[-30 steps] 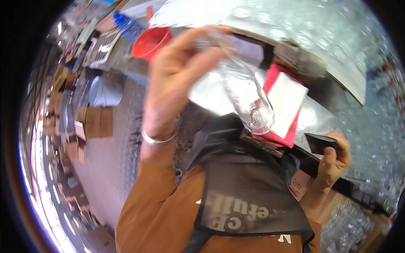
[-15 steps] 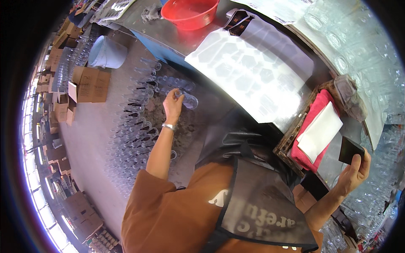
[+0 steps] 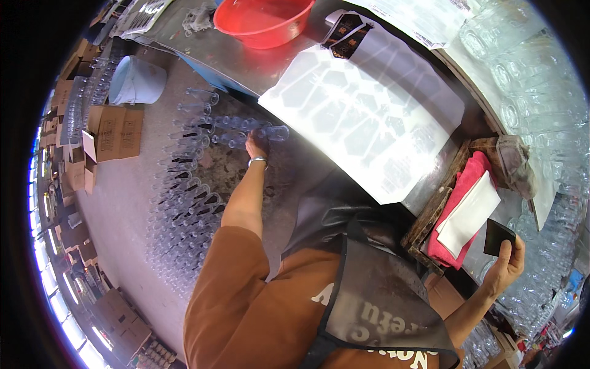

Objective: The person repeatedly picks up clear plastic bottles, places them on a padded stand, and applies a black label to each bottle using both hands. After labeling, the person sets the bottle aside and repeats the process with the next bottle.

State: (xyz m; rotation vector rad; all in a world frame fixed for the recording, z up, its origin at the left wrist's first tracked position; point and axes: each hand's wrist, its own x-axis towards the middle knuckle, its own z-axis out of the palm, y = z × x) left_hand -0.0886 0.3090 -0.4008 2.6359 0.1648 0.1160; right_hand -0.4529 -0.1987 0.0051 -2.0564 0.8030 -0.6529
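Observation:
My left hand (image 3: 257,145) reaches down beside the metal table, its fingers closed round a tall clear glass (image 3: 275,133). That glass lies among others, close to a row of clear glasses (image 3: 236,123) standing by the table's side; part of the grip is hidden. On the other side, my right hand (image 3: 507,263) is raised, pinching a thin dark square piece (image 3: 498,238) between thumb and fingers. A white sticker sheet (image 3: 369,117) with bare cut outlines covers the table in front of me, and black patterned stickers (image 3: 347,38) remain at its far edge.
A red basin (image 3: 264,24) sits at the table's far end. A folded white cloth (image 3: 468,215) lies on a pink towel (image 3: 455,212) in a wooden tray. Many glasses (image 3: 184,209) crowd the floor at left, near a white bucket (image 3: 138,81) and cardboard boxes (image 3: 117,132). More glasses (image 3: 541,117) line the right.
My left hand has moved slightly right and lower with the glass, among the standing glasses. My right hand, still pinching the dark piece, has shifted a little left and down.

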